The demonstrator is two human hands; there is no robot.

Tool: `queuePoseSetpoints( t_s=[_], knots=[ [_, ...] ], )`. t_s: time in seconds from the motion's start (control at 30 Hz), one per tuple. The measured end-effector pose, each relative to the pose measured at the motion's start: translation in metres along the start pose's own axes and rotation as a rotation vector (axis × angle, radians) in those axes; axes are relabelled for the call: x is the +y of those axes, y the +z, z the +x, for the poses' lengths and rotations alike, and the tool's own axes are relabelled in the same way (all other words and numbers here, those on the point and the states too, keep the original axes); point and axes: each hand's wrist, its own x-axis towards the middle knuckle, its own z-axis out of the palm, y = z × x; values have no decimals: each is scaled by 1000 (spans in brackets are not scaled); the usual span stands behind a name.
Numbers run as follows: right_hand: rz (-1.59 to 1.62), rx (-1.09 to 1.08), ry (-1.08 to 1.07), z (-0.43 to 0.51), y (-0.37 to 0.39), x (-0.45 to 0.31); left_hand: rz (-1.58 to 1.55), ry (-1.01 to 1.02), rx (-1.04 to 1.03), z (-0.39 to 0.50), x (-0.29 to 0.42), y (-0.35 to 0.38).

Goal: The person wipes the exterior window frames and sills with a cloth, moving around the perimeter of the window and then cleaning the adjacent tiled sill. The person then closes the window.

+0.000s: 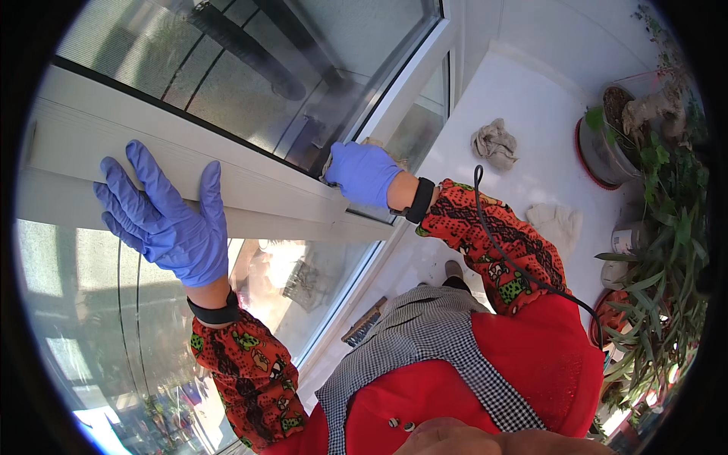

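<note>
My left hand point(170, 222), in a blue rubber glove, rests on the white window frame point(74, 125) with its fingers spread and nothing held. At the lower corner of the dark-edged window pane point(239, 68), my right hand point(364, 170), gloved alike, is closed on a greyish cloth point(387, 149). Only the edges of that cloth show around the fist. Streaks and reflections lie on the glass. Below the frame bar is a second glass pane point(85, 296).
On the white surface at the right lie a crumpled beige cloth point(495, 144) and a pale cloth point(556, 227). Potted plants point(606, 148) line the right side. A brush point(365, 323) lies by the lower frame. A black cable point(512, 261) hangs over my right sleeve.
</note>
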Motion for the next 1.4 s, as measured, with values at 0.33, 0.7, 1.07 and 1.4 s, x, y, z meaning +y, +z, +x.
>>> queuePoseSetpoints(
  t_s=[0.33,0.7,1.07,1.4],
  knots=[
    [247,-10,161,-8,6,-2,5,6,38,0,0,3],
    [929,878,303,-42,190,-66,32,49,68,-1,-3,6],
    [1167,898,502,-44,277,-78,41,98,23,-5,-6,6],
    [1180,1028,529,-23,184,-43,-35,53,39,-4,-6,-2]
  ],
)
